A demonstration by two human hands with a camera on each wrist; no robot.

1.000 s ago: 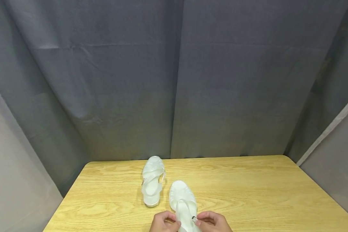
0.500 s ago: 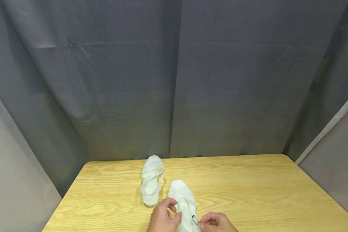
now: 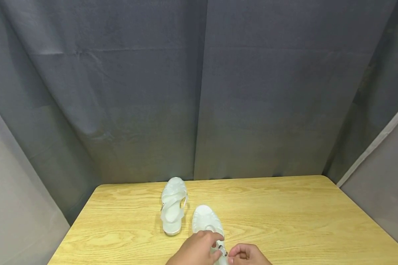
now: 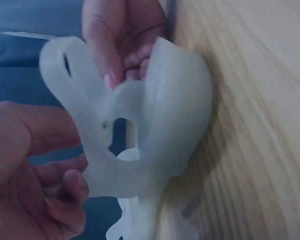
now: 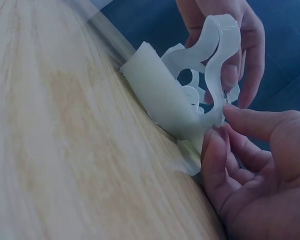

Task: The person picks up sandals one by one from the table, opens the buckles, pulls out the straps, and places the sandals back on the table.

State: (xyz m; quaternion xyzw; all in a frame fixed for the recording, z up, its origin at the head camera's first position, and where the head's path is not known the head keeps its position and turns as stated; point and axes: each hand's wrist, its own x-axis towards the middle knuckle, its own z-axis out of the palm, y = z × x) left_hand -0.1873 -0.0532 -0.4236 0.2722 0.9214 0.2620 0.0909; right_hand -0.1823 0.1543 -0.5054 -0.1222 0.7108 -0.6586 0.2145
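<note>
A white jelly sandal [image 3: 203,217] lies near the table's front edge, toe pointing away, with a metal buckle [image 3: 222,250] on the right side of its strap. My left hand [image 3: 199,248] reaches over this sandal from the left, its thumb and index finger apart beside the buckle. In the left wrist view the pale strap [image 4: 72,100] loops up in front of its fingers. My right hand [image 5: 265,160] pinches the strap at its lower end, close to the buckle, between thumb and fingers. Part of the sandal is hidden behind the left hand.
A second white sandal [image 3: 173,209] stands farther back on the left, toe toward the rear. The wood-grain table [image 3: 285,217] reaches a grey curtain [image 3: 146,110] behind it, with pale panels [image 3: 16,191] at both sides.
My left hand has moved from the sandal's left side across its top to the buckle. My right hand has shifted slightly right.
</note>
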